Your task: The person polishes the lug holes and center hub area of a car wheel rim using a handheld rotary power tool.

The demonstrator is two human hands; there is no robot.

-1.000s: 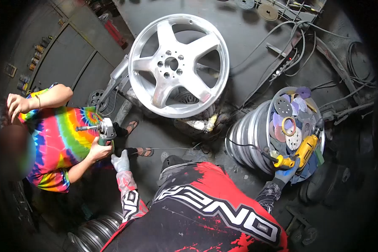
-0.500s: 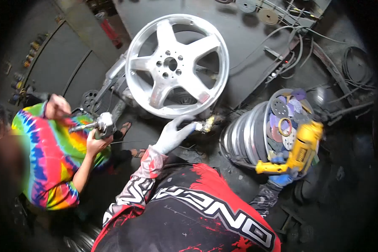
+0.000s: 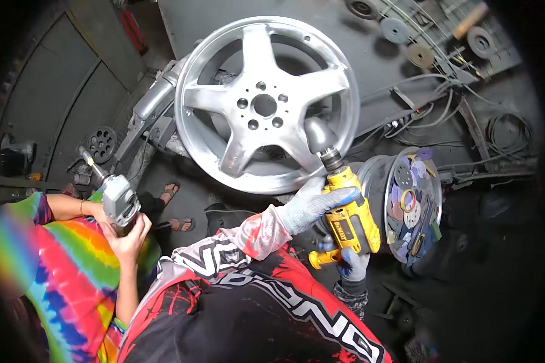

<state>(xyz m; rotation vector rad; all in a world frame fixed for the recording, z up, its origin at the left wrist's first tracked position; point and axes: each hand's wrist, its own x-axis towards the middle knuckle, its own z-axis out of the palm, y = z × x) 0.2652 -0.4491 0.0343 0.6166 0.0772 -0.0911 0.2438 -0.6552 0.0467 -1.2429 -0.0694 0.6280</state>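
A yellow-and-black power drill is held by both of my gloved hands. My left hand wraps the front of its body just behind the chuck. Lower down, my right hand closes round the rear and handle end, its fingers partly hidden. From the chuck sticks a grey, rounded, cone-like polishing head. It overlaps the opening beside the lower right spoke of a silver five-spoke alloy wheel; whether it touches the metal I cannot tell. The wheel lies face up in front of me.
At the left, another person in a tie-dye shirt holds a grey power tool in both hands. Stacked rims at right bear sanding discs. Cables and a rack with discs lie at upper right.
The drill has come left and up to the wheel, its polishing head now showing. My left hand has moved right onto the drill from below the wheel. The other person's tool has shifted left and down.
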